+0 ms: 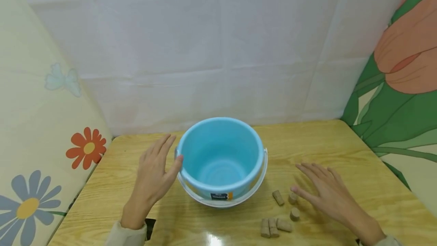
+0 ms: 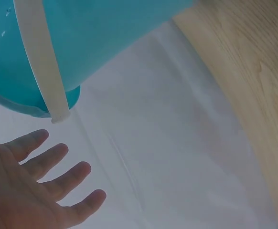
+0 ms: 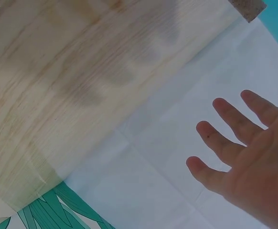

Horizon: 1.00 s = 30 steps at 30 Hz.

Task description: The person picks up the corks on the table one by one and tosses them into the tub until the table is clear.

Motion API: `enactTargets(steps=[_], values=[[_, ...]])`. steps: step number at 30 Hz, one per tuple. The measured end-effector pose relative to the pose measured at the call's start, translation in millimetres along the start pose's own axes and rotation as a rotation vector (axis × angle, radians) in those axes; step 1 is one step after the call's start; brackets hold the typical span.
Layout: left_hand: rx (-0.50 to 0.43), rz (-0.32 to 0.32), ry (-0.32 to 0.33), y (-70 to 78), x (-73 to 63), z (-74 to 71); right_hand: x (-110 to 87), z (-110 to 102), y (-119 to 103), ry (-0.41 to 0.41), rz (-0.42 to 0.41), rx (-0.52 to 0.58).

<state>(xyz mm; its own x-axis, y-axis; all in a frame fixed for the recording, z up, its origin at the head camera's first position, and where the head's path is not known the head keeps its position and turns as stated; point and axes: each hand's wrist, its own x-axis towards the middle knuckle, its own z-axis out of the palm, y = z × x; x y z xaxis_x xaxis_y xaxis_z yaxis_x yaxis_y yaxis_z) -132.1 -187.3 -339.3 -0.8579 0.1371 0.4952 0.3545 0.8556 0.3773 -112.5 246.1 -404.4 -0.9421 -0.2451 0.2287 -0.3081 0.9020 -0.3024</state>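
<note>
Your left hand (image 1: pixel 153 172) is spread, empty, beside the blue bucket (image 1: pixel 222 137), lower centre; your right hand (image 1: pixel 326 193), also released, hangs near the corks (image 1: pixel 294 214), lower right. You seem between grips; a cork calls for pinching.

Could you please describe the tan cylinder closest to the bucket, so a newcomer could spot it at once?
Find the light-blue bucket on the wood-grain table. In the head view, look just beyond its lower right. The tan cylinder lies slanted there, apart from the close-set trio nearer the person, and left of the pair by the right hand.
</note>
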Motion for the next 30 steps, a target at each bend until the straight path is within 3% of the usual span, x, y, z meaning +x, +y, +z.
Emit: enactTargets(steps=[12,23,30], values=[[-0.03,0.063,-0.006,4.5,0.7,2.8,-7.4,1.4,-1.9,0.005,-0.017,0.018],[-0.033,0.115,-0.049,8.2,0.9,3.9,-10.8,3.3,-4.2,-0.03,0.008,0.029],[-0.051,0.121,-0.074,9.6,1.5,5.6,-13.7,6.6,-4.1,0.006,-0.056,0.05]])
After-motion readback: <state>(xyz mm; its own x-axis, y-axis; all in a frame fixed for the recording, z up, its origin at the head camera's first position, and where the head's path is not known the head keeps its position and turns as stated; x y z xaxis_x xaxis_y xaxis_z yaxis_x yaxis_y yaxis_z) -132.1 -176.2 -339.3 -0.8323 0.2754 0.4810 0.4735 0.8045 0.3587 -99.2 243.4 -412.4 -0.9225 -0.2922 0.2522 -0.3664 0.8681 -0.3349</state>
